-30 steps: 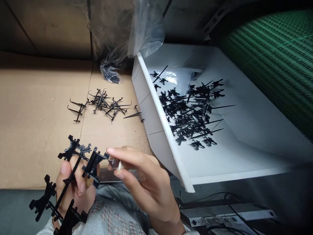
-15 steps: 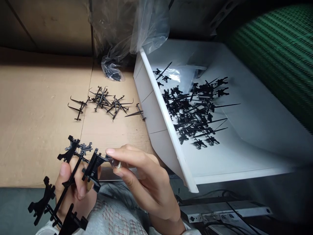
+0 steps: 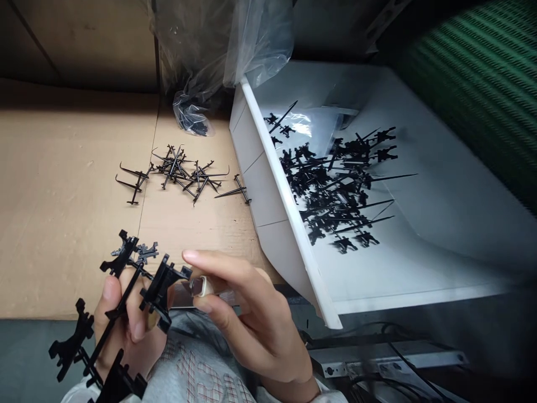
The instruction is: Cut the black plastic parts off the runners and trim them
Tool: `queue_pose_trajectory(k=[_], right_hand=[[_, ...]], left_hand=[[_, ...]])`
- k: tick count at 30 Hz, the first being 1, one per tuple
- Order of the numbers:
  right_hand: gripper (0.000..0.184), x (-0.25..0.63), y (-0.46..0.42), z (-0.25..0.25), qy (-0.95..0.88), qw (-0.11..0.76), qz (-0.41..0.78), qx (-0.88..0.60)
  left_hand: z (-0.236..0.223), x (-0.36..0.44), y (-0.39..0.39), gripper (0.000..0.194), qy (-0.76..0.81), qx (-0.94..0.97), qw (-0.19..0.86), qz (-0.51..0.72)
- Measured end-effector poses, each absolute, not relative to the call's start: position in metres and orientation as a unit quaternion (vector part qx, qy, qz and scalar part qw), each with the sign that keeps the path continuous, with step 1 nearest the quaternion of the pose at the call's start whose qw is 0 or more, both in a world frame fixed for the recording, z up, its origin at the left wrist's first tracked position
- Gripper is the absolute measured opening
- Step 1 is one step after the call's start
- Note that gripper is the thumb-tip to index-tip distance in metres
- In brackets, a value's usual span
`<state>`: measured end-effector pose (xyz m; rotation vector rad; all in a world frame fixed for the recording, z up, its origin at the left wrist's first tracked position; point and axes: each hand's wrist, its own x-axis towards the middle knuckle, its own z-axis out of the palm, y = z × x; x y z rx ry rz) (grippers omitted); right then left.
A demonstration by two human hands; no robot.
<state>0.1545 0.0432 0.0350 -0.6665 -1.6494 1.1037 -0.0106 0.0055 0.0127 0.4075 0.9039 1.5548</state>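
Observation:
My left hand point(image 3: 130, 330) is closed around the stem of a black plastic moulded frame point(image 3: 113, 322), a runner with several forked, bracket-like parts on its arms. One of those parts, a black bracket point(image 3: 161, 288), points toward my right hand point(image 3: 260, 319). That hand holds a small tool point(image 3: 200, 285) with a cream-coloured rim and a dark, shiny end; most of it is hidden in the palm. Index finger and thumb are apart at their tips, just right of the bracket. Behind the left hand, small dark-grey brackets point(image 3: 146, 252) lie on the cardboard point(image 3: 62, 224).
Bare black runners point(image 3: 172, 168) lie in a loose pile on the cardboard. To the right stands a white bin point(image 3: 377, 285) with many black moulded frames point(image 3: 331, 190) inside. A clear plastic bag point(image 3: 260, 45) hangs at the back. Metal rail and cables point(image 3: 390, 358) lie lower right.
My right index finger and thumb have come away from the bracket and opened slightly, showing more of the small tool. My left hand has hardly moved.

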Motion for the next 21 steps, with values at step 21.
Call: queue_pose_trajectory(k=[21], right_hand=[[0.035,0.153,0.049,0.025,-0.681,0.542,0.429,-0.241]], left_hand=[[0.004,-0.019,0.007,0.062,0.3,0.271,0.623,0.67]])
